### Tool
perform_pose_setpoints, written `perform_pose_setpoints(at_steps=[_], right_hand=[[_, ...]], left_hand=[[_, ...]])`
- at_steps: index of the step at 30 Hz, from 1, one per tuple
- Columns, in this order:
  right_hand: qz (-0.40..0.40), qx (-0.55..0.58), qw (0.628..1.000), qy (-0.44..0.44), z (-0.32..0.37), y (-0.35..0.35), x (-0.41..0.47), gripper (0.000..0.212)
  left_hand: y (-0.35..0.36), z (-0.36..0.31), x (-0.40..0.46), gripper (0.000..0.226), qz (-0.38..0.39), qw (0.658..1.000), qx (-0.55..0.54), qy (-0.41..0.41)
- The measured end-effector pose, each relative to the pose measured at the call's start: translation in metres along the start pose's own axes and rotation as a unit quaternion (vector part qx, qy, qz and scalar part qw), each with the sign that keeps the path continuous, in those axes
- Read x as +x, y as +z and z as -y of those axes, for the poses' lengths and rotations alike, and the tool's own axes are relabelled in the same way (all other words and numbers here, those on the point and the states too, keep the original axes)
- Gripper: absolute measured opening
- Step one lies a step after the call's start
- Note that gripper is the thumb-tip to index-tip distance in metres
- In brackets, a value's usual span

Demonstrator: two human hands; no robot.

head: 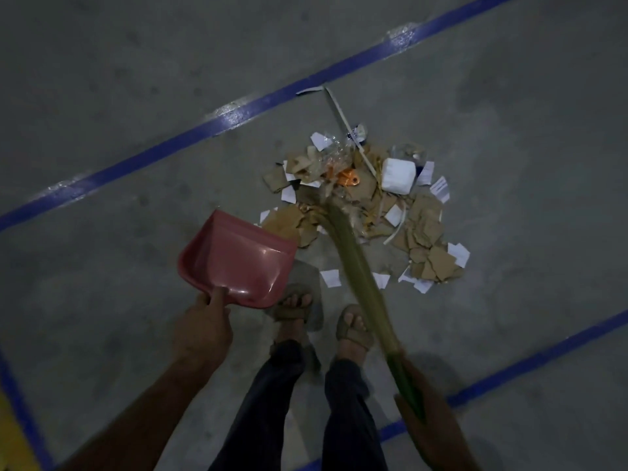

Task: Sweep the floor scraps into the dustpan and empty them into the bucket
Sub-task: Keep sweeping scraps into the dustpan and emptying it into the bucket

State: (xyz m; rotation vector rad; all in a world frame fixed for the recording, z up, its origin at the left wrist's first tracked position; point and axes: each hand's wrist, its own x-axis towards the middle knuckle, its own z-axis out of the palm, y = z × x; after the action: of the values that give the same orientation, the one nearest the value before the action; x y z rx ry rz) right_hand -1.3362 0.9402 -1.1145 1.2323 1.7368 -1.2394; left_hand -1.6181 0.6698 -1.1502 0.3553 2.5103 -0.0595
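Sweeping looks about to begin: left hand (pixel 200 324) grips the empty dustpan (pixel 234 258) at centre-left, right hand (pixel 424 402) clasps the broom (pixel 353 263), bristles in the scraps (pixel 367 205) right of centre. Next, set the pan's lip down beside them. No bucket in view.

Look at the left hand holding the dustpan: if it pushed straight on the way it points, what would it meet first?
Probably the scrap pile's near edge, just beyond the dustpan held by the left hand; depth is uncertain.
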Motion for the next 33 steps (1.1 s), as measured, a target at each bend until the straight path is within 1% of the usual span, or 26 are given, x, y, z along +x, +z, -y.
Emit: perform_pose_setpoints(at_steps=[2, 4, 5, 7, 11, 13, 17, 20, 23, 26, 29, 32, 33], right_hand=[[-0.016, -0.003, 1.000, -0.001, -0.012, -0.013, -0.021, 0.083], [-0.051, 0.026, 0.998, 0.011, -0.018, -0.023, -0.037, 0.093], [-0.060, 0.033, 0.998, -0.004, -0.019, -0.027, -0.044, 0.091], [-0.082, 0.003, 0.996, -0.024, -0.018, -0.028, -0.047, 0.087], [-0.122, -0.062, 0.988, -0.074, -0.010, -0.028, -0.036, 0.093], [-0.140, -0.075, 0.983, -0.090, -0.003, -0.025, -0.026, 0.086], [-0.170, -0.121, 0.975, -0.071, 0.016, -0.023, 0.000, 0.067], [-0.190, -0.159, 0.967, -0.060, 0.031, -0.021, 0.022, 0.065], [-0.186, -0.192, 0.961, -0.066, 0.046, -0.023, 0.048, 0.062], [-0.201, -0.236, 0.947, -0.078, 0.058, -0.030, 0.084, 0.058], [-0.221, -0.268, 0.932, -0.107, 0.065, -0.042, 0.127, 0.064], [-0.245, -0.310, 0.905, -0.157, 0.062, -0.055, 0.166, 0.065], [-0.240, -0.321, 0.903, -0.158, 0.060, -0.060, 0.177, 0.064]], left_hand=[[0.004, -0.005, 0.004, 0.036, 0.011, 1.000, 0.010, 0.018], [0.009, -0.008, 0.010, 0.037, 0.024, 0.999, 0.024, 0.043], [0.012, -0.008, 0.013, 0.036, 0.030, 0.998, 0.033, 0.054], [0.016, -0.009, 0.020, 0.035, 0.040, 0.995, 0.053, 0.075], [0.023, -0.008, 0.031, 0.032, 0.044, 0.991, 0.086, 0.089], [0.026, -0.006, 0.034, 0.028, 0.047, 0.991, 0.089, 0.088], [0.037, 0.009, 0.037, 0.026, 0.045, 0.990, 0.104, 0.086], [0.050, 0.021, 0.041, 0.028, 0.055, 0.989, 0.115, 0.078], [0.067, 0.031, 0.053, 0.028, 0.066, 0.990, 0.110, 0.062], [0.090, 0.042, 0.079, 0.029, 0.074, 0.991, 0.099, 0.042], [0.111, 0.055, 0.110, 0.029, 0.087, 0.992, 0.091, 0.027], [0.122, 0.065, 0.132, 0.031, 0.090, 0.993, 0.053, 0.056], [0.123, 0.066, 0.138, 0.031, 0.082, 0.993, 0.049, 0.074]])
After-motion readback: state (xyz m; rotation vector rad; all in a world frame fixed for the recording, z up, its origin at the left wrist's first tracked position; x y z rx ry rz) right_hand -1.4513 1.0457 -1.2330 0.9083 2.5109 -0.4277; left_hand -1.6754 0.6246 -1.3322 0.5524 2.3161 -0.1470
